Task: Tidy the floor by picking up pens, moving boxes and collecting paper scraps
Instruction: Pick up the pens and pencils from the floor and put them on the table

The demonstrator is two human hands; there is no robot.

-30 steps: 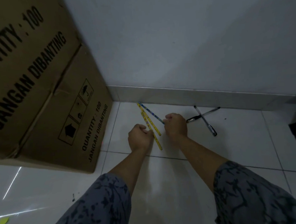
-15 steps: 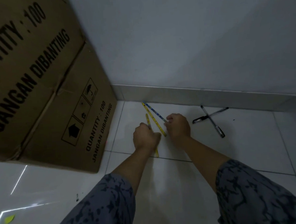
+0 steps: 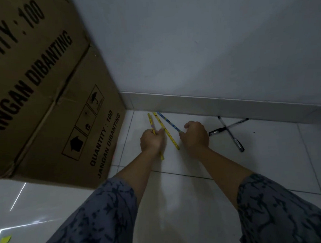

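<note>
Both hands are down on the white tile floor [image 3: 179,204] near the corner, right by the baseboard [image 3: 211,104]. The left hand [image 3: 152,142] has its fingers curled round a yellow pencil [image 3: 151,122], which runs away from the person toward the wall, leaning a little left at the far end, with its near tip poking out below the hand. The right hand [image 3: 195,136] is pinching the near end of a blue pencil [image 3: 168,121] that points diagonally up-left, its far end almost at the baseboard. Between the two hands a second yellow pencil [image 3: 166,131] lies loose on the tile on about the same diagonal as the blue one, so the far ends of all three bunch close together near the wall while the near ends spread apart. Off to the right of the right hand, two black pens [image 3: 229,130] lie crossed in an X just in front of the baseboard, nobody touching them. A big cardboard box [image 3: 53,108] printed "QUANTITY : 100 JANGAN DIBANTING" sits on the left against the wall. There's also a small yellow paper scrap [image 3: 5,240] on the floor at the bottom-left edge, well apart from everything else.
</note>
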